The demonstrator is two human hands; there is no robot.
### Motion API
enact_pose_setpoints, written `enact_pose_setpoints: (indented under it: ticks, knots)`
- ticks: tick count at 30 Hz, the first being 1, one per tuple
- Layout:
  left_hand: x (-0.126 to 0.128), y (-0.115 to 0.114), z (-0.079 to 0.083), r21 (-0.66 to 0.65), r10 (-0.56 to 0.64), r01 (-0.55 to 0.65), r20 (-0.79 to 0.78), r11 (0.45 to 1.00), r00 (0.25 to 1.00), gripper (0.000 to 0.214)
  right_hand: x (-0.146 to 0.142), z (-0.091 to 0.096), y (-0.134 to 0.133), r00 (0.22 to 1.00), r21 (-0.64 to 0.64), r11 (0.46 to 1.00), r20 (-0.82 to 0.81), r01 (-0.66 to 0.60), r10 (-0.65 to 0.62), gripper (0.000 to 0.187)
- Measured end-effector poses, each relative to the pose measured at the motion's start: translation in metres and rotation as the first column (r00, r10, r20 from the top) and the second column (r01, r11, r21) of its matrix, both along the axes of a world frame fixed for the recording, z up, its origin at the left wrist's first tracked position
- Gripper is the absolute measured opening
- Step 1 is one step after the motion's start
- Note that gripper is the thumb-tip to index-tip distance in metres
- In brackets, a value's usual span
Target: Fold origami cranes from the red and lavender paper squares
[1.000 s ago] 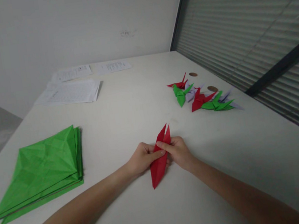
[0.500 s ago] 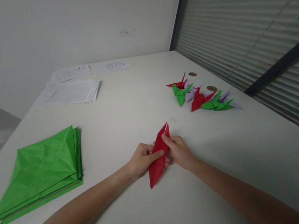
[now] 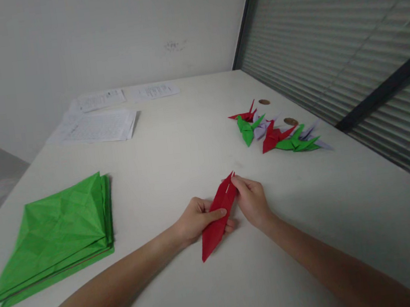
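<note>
1. Now both of my hands are on the red folded paper (image 3: 217,217), which lies low on the table (image 3: 173,142) right in front of me, long axis running from near-left to far-right.
2. Change: a second ago the two far points stood splayed apart. They are now closed into one tip, with only a thin pale slit showing between the layers.
3. My right hand (image 3: 253,202) has slid up from the middle of the piece to that far tip. Its fingertips (image 3: 236,182) are pinched on the tip.
4. My left hand (image 3: 194,220) has barely moved. The thumb lies across the middle of the paper with the fingers under it, clamped on the piece.
5. The near tip has swung a little to my left, so the piece sits more tilted than before. I cannot tell if that tip touches the table or floats just above it.
6. My read: the flaps are brought together and held from both ends. The layers look aligned, but whether the crease is pressed flat I cannot tell.
7. Nothing else has shifted:
   - the green sheet stack (image 3: 64,232) is well off to my left
   - the folded pieces (image 3: 278,136) in red, green and pale lilac are far right, near the blinds (image 3: 343,29)
   - the printed papers (image 3: 99,124) are at the far left edge
</note>
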State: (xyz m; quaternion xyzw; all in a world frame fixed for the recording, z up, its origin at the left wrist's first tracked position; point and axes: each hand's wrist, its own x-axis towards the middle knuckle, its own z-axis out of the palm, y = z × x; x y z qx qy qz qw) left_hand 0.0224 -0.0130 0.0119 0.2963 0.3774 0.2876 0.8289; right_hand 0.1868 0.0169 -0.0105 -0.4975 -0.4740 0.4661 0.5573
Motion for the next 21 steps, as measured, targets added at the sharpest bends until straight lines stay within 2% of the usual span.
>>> enact_pose_setpoints:
  ticks: [5,9,12,15,21]
  knots:
    - [0.001,0.000,0.002,-0.006,-0.003,0.003,-0.020,1.000,1.000,0.043,0.002,0.000,0.002,0.999,0.006,0.999,-0.009,0.050,-0.049,0.031]
    - [0.000,0.000,0.001,-0.017,-0.012,0.012,-0.005,1.000,1.000,0.043,-0.002,0.006,0.002,0.988,-0.022,0.998,-0.141,0.059,-0.061,0.030]
    - [-0.001,0.001,-0.001,-0.001,-0.005,0.005,0.006,1.000,1.000,0.042,-0.005,0.010,0.000,0.969,-0.104,0.992,-0.245,-0.070,0.043,0.036]
    - [-0.001,0.001,-0.003,0.034,-0.004,0.003,0.004,0.999,1.000,0.043,-0.007,0.010,-0.005,0.959,-0.167,0.955,-0.187,-0.244,0.212,0.037]
    - [0.000,0.001,-0.002,0.132,-0.021,0.024,-0.020,0.991,1.000,0.043,-0.009,0.010,-0.015,0.938,-0.240,0.908,-0.139,-0.343,0.318,0.040]
